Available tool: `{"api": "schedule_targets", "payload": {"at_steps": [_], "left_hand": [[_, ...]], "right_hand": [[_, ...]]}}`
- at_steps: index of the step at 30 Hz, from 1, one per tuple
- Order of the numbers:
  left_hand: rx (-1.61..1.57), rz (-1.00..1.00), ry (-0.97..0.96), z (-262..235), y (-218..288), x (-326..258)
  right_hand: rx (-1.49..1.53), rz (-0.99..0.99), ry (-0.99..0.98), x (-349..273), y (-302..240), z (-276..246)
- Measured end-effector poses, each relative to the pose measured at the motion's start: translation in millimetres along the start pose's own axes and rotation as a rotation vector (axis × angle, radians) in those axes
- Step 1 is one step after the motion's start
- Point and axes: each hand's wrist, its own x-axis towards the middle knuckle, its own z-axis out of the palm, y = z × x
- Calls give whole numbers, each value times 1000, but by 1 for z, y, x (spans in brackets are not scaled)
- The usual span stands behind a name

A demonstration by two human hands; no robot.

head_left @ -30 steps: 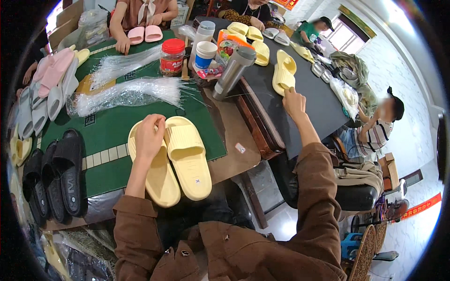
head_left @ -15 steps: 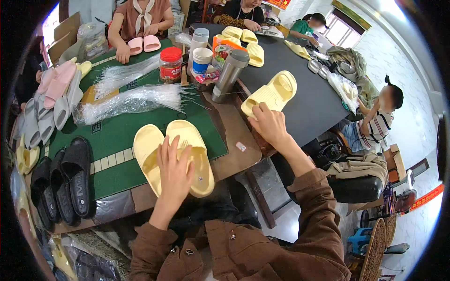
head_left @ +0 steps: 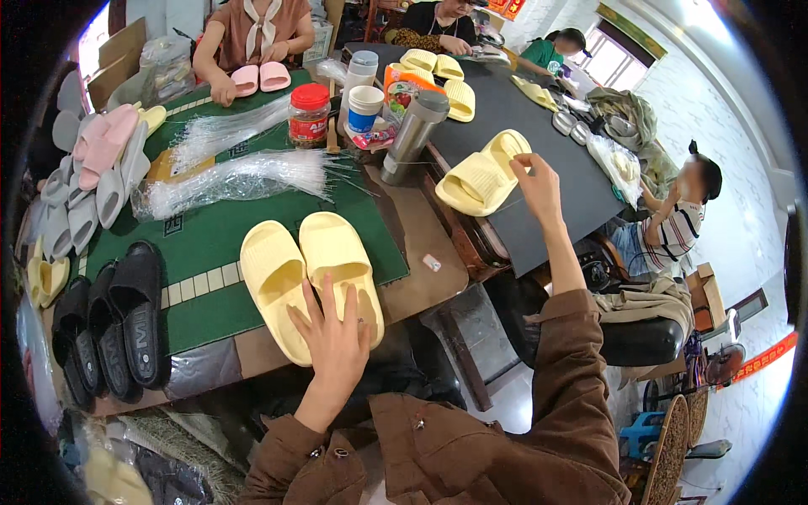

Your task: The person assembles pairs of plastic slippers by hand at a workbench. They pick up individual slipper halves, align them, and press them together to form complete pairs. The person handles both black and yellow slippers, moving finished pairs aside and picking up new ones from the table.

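My left hand [head_left: 337,332] lies open on the centre slippers [head_left: 310,278]; my right [head_left: 539,181] pinches the upper-right pair [head_left: 481,172]: light, soft foam, best gripped by straps.

Slipper packing workshop: tables w/ slippers [head_left: 303,273], plastic bags [head_left: 236,172].

Bare green felt mat [head_left: 210,240] lies open left of the pale yellow foam slide pair [head_left: 310,273]. Passage beyond is barred by clear plastic tie bundles [head_left: 240,172] — flanked by a steel flask [head_left: 412,135] and black rubber slides [head_left: 118,324].
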Motion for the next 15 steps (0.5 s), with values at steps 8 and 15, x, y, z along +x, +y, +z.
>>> {"api": "schedule_targets", "payload": {"at_steps": [8, 15], "left_hand": [[34, -55, -8, 8, -18, 3], [34, -37, -8, 1, -41, 12]], "right_hand": [[-163, -8, -222, -8, 0, 22], [-75, 100, -445, -9, -9, 9]]}}
